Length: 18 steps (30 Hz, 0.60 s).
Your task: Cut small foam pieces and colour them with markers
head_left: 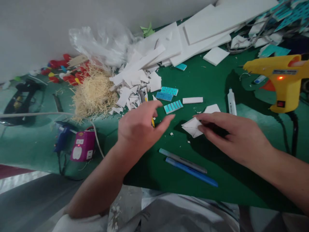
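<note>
Between the thumb and fingers of my right hand (231, 132) is a small white foam piece (192, 127) with angled faces. My left hand (142, 125) is open, its thumb and index finger apart, over the table left of that piece. Partly hidden behind the left hand lies a yellow and grey tool (153, 122), perhaps a cutter. Just beyond the hands are a teal striped strip (173, 107), a blue strip (164, 96), a dotted teal strip (169, 91) and a white strip (192, 100). Another white piece (212, 108) lies behind the right fingers.
A yellow glue gun (277, 74) with a lit orange light stands at right, near a white tube (231, 102). Two pens (193, 171) lie in front. White scraps (131, 91), straw (94, 91), foam boards (193, 32) and a purple power adapter (82, 145) with cables surround the area.
</note>
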Each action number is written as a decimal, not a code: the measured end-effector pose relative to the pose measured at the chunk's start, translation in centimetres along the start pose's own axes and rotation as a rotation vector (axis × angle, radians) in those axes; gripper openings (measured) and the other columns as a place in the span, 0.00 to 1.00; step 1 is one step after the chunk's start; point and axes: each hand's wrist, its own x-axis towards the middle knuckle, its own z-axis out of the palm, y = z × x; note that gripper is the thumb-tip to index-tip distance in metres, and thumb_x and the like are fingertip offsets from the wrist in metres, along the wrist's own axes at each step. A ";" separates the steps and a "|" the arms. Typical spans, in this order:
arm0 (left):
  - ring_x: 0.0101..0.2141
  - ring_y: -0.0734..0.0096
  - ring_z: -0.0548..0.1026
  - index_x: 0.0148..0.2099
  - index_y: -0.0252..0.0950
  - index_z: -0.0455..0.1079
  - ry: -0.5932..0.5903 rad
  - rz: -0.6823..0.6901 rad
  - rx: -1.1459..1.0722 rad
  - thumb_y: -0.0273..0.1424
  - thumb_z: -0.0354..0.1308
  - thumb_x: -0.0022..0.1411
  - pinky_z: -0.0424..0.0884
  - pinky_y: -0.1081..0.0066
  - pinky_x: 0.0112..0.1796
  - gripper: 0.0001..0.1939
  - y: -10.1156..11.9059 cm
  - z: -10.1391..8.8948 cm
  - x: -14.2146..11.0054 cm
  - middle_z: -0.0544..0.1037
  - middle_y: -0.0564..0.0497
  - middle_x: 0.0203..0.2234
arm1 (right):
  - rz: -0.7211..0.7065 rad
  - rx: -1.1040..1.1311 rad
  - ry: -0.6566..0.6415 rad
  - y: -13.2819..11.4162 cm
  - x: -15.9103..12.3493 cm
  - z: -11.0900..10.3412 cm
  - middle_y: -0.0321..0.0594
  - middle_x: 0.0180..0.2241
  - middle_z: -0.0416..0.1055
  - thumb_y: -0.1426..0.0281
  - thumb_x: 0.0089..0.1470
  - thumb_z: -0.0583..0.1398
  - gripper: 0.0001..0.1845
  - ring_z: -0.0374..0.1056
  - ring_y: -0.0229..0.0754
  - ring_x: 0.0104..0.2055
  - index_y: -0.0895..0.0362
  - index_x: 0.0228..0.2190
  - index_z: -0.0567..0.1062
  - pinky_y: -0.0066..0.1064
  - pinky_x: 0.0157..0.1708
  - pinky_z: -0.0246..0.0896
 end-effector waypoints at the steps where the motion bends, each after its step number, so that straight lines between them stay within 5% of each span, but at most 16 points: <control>1: 0.26 0.66 0.74 0.50 0.39 0.78 -0.015 -0.056 0.158 0.43 0.63 0.65 0.65 0.70 0.30 0.16 -0.3 -0.4 0.1 0.77 0.51 0.26 | -0.079 -0.090 0.018 0.2 0.0 0.1 0.42 0.39 0.85 0.68 0.64 0.58 0.15 0.81 0.46 0.38 0.54 0.45 0.84 0.35 0.34 0.76; 5: 0.28 0.55 0.78 0.63 0.39 0.73 -0.165 -0.231 0.522 0.49 0.64 0.64 0.66 0.67 0.30 0.30 -0.4 -1.4 0.4 0.78 0.48 0.25 | -0.244 -0.299 0.099 0.5 0.0 0.0 0.47 0.45 0.83 0.70 0.66 0.58 0.15 0.80 0.49 0.45 0.55 0.50 0.81 0.39 0.40 0.77; 10: 0.35 0.46 0.82 0.70 0.38 0.64 -0.431 -0.351 0.626 0.55 0.62 0.64 0.71 0.65 0.34 0.40 0.8 -1.3 1.0 0.82 0.44 0.29 | -0.365 -0.361 0.046 0.4 -0.3 -0.1 0.50 0.43 0.81 0.67 0.65 0.59 0.14 0.78 0.51 0.43 0.59 0.46 0.82 0.41 0.38 0.75; 15: 0.35 0.48 0.83 0.71 0.38 0.63 -0.478 -0.321 0.639 0.44 0.58 0.67 0.72 0.65 0.36 0.34 0.7 -0.9 0.9 0.82 0.45 0.30 | -0.391 -0.438 -0.029 0.8 -0.5 0.4 0.52 0.42 0.80 0.68 0.64 0.61 0.16 0.76 0.53 0.43 0.62 0.48 0.82 0.44 0.39 0.72; 18: 0.32 0.51 0.82 0.67 0.38 0.69 -0.367 -0.277 0.643 0.34 0.56 0.63 0.72 0.65 0.34 0.30 0.1 -1.1 0.4 0.82 0.46 0.28 | -0.380 -0.448 -0.012 1.0 -0.5 0.5 0.51 0.43 0.80 0.68 0.64 0.60 0.15 0.75 0.53 0.44 0.62 0.48 0.81 0.43 0.40 0.72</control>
